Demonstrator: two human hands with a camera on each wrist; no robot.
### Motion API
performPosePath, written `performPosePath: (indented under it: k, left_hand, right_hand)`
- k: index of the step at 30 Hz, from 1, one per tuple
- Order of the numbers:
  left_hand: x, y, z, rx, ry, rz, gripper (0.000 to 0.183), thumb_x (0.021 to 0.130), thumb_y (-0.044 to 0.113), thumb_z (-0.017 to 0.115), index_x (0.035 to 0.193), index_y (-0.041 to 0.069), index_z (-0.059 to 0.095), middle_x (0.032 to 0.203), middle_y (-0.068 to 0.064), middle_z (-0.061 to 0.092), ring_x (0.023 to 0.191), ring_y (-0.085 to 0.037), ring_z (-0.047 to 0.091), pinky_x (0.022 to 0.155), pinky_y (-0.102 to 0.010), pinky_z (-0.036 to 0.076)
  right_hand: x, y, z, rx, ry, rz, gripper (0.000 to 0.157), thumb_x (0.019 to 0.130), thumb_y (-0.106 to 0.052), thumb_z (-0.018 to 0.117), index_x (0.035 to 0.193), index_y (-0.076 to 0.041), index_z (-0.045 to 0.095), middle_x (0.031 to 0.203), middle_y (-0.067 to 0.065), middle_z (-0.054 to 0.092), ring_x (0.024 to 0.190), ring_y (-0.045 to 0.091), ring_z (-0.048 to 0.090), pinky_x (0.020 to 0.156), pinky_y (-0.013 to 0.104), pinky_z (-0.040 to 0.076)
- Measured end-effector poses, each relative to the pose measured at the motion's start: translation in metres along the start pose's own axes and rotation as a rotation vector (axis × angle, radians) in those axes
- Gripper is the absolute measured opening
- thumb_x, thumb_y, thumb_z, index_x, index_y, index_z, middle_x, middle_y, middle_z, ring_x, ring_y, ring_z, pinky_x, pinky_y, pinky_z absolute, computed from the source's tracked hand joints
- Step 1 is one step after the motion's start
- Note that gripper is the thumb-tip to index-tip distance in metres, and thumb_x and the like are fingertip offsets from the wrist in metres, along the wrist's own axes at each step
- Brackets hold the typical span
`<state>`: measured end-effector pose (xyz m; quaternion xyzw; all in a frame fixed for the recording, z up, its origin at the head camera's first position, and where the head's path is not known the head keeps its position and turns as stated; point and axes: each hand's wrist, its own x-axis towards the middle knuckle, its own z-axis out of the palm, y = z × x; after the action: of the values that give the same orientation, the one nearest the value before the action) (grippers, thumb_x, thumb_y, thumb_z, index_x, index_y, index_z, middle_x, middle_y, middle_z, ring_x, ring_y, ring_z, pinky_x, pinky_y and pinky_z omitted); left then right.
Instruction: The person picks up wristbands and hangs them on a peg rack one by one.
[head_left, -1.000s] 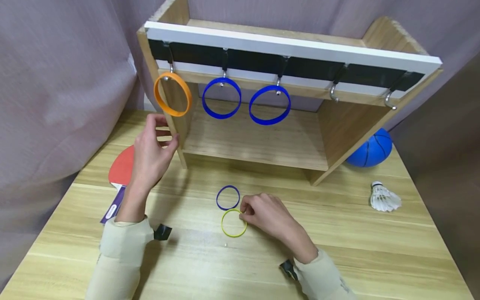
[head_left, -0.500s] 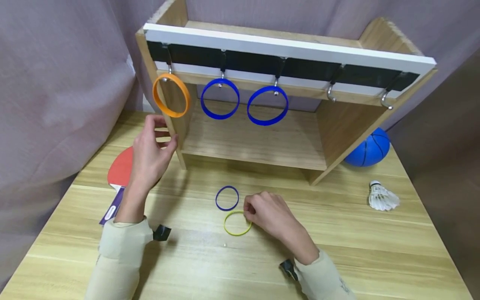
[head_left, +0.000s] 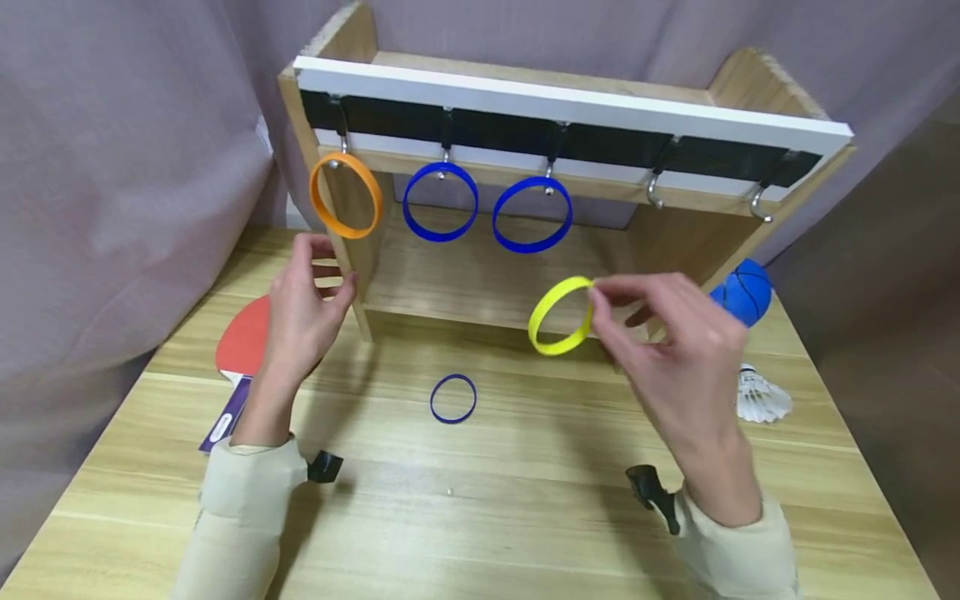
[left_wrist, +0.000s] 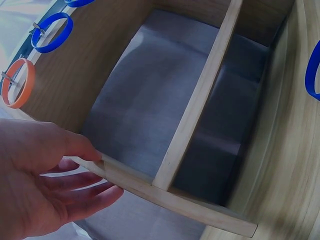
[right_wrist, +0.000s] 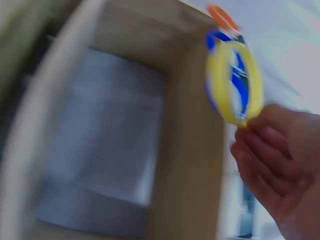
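My right hand [head_left: 678, 350] pinches a yellow wristband [head_left: 534, 325] between thumb and fingertips, in the air before the wooden shelf [head_left: 510, 292]. In the right wrist view the yellow wristband [right_wrist: 218, 85] looks blurred. My left hand [head_left: 303, 300] grips the front edge of the shelf's left side panel, thumb inside and fingers outside, as the left wrist view shows the panel edge [left_wrist: 145, 189]. An orange wristband [head_left: 318, 200] and two blue wristbands, one in the middle [head_left: 441, 237] and one to its right [head_left: 531, 247], hang on hooks. Another blue wristband [head_left: 453, 421] lies on the table.
Two bare hooks, one [head_left: 655, 192] beside the other [head_left: 761, 207], are at the rail's right. A red table tennis bat [head_left: 243, 337] lies at the left. A blue ball [head_left: 746, 292] and a shuttlecock [head_left: 761, 396] are at the right, partly behind my right hand.
The right hand has lifted the yellow wristband off the table, up and to the right. My left hand keeps its place on the side panel.
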<state>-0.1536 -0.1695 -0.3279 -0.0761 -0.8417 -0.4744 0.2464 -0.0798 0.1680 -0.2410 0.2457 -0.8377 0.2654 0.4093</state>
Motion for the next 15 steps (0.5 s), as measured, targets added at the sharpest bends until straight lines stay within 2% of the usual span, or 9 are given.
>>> performPosePath:
  k: [3,6,9,15]
  left_hand:
    - [0.0,0.001,-0.001,0.005,-0.001,-0.006,0.039,0.086,-0.002,0.067,0.121,0.0,0.049,0.115,-0.012,0.062,0.095,-0.025,0.067,0.071,-0.026,0.061]
    - [0.0,0.002,-0.001,0.007,-0.004,-0.012,0.039,0.086,-0.002,0.068,0.121,0.001,0.049,0.115,-0.012,0.062,0.095,-0.023,0.067,0.071,-0.026,0.061]
    - [0.0,0.001,0.0,0.001,-0.006,-0.014,0.039,0.086,-0.002,0.067,0.12,0.0,0.049,0.116,-0.012,0.062,0.095,-0.024,0.067,0.071,-0.027,0.061]
    - [0.001,0.001,0.0,0.004,-0.006,-0.009,0.038,0.086,-0.002,0.067,0.12,0.001,0.049,0.116,-0.012,0.062,0.095,-0.023,0.067,0.071,-0.026,0.061]
  right_hand:
    - [0.023,-0.005,-0.011,-0.082,0.242,0.064,0.018,0.089,-0.017,0.07,0.092,0.0,0.075,0.087,0.007,0.073,0.072,0.026,0.066,0.069,0.014,0.046]
    - [0.037,-0.004,-0.012,-0.195,0.396,0.106,0.023,0.091,-0.023,0.067,0.09,-0.002,0.076,0.083,0.007,0.073,0.07,0.03,0.064,0.067,0.015,0.04]
    - [0.044,0.0,-0.012,-0.27,0.426,0.126,0.025,0.093,-0.023,0.063,0.09,-0.002,0.076,0.082,0.008,0.073,0.071,0.03,0.063,0.065,0.018,0.035]
    - [0.047,0.006,-0.011,-0.319,0.336,0.127,0.027,0.095,-0.022,0.058,0.093,-0.001,0.075,0.085,0.011,0.072,0.075,0.029,0.064,0.066,0.023,0.041]
